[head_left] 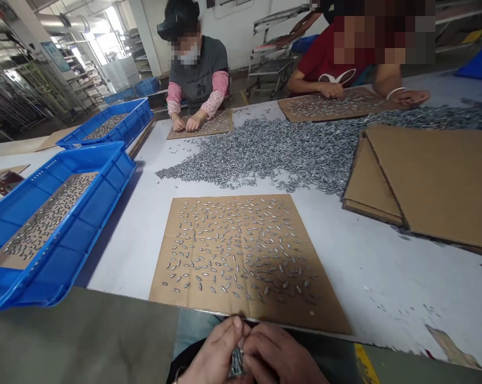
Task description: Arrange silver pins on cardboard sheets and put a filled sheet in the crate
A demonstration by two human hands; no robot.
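My left hand and my right hand are together at the near edge of the table, low in the view. Both are closed round a clutch of small grey metal pieces, which shows between them. Just beyond my fingers lies a brown cardboard sheet. Many small spindle-shaped metal pieces lie spread over it, spaced apart. A large heap of the same metal pieces is piled on the table past the sheet.
Two blue crates stand at the left, with piece-covered cardboard inside. Stacked cardboard sheets lie at the right. Across the white table, a person in pink sleeves and a person in red work at cardboard sheets.
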